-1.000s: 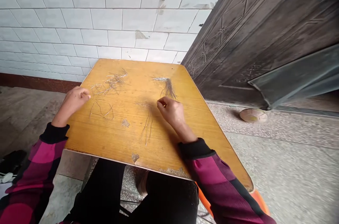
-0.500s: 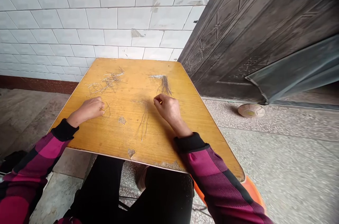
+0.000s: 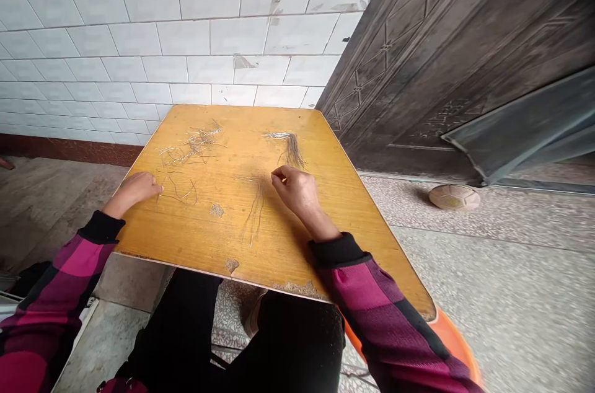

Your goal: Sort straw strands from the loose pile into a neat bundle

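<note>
My left hand (image 3: 138,187) is at the table's left side, its fingers closed in a pinch. Just right of its fingertips lie a few loose thin wires (image 3: 193,193), curved and spread apart. My right hand (image 3: 296,188) hovers or rests right of the middle, thumb and fingers pressed together; whatever may be between them is too small to see. Left of it, a few bent wires (image 3: 253,216) lie with their long ends toward me. Beyond it sits a neat bundle of bent wires (image 3: 290,148). A tangled pile of wires (image 3: 198,142) lies at the back left.
The yellow wooden table (image 3: 279,244) has chipped patches and stands against a white tiled wall (image 3: 195,39). Right of it are a dark carved door (image 3: 418,70), a worn ball (image 3: 454,197) on the floor and an orange stool (image 3: 458,343) under the near corner.
My left hand has moved left, away from the loose curved wires, which now show more fully. My right hand keeps its pinch in nearly the same place. The view has shifted slightly.
</note>
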`<act>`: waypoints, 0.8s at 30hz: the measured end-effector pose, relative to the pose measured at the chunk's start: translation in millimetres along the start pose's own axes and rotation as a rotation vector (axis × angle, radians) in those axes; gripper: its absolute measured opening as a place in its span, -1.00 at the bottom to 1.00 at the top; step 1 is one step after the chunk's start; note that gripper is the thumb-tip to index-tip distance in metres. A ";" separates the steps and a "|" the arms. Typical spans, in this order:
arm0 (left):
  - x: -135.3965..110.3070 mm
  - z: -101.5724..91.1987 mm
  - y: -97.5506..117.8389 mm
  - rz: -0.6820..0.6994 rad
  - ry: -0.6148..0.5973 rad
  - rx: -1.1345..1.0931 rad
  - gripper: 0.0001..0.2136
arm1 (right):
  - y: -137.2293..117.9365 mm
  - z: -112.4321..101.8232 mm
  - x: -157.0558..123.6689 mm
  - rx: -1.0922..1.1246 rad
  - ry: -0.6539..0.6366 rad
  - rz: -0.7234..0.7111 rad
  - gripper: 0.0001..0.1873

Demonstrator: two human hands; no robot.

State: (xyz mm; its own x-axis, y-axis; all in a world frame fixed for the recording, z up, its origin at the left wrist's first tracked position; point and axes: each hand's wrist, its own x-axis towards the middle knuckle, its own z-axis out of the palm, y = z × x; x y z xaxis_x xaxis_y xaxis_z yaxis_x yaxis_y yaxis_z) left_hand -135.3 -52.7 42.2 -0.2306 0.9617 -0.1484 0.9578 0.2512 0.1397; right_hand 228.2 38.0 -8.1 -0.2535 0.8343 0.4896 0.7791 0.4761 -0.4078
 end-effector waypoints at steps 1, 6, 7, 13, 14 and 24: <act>0.7 2.1 2.2 -0.030 0.011 0.015 -0.79 | 0.3 0.3 0.0 0.000 -0.002 -0.003 -0.80; 13.1 5.4 8.9 -0.107 0.024 0.050 -0.96 | 1.7 1.4 -0.6 -0.013 -0.002 0.010 -0.79; 17.1 5.2 6.8 -0.081 0.025 0.033 -0.96 | 1.8 1.4 -0.7 -0.014 -0.002 0.018 -0.79; 30.8 -4.2 -10.3 0.179 0.171 -0.349 -0.91 | 1.5 0.9 -0.8 -0.020 0.004 0.021 -0.81; 29.9 -8.1 -9.4 0.196 0.193 -0.430 -0.90 | 1.6 1.1 -0.9 -0.019 0.007 0.015 -0.82; -3.2 -49.7 51.7 0.354 0.027 -1.168 -0.86 | -3.5 -1.5 0.4 0.033 0.022 -0.005 -0.82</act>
State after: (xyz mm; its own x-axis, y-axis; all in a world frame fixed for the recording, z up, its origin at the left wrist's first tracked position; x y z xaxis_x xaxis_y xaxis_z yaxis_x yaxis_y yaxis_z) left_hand -93.5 -37.4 98.6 -0.0050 0.9954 0.0952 0.2415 -0.0912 0.9661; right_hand 226.2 36.2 -5.3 -0.2445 0.8257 0.5083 0.7584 0.4895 -0.4303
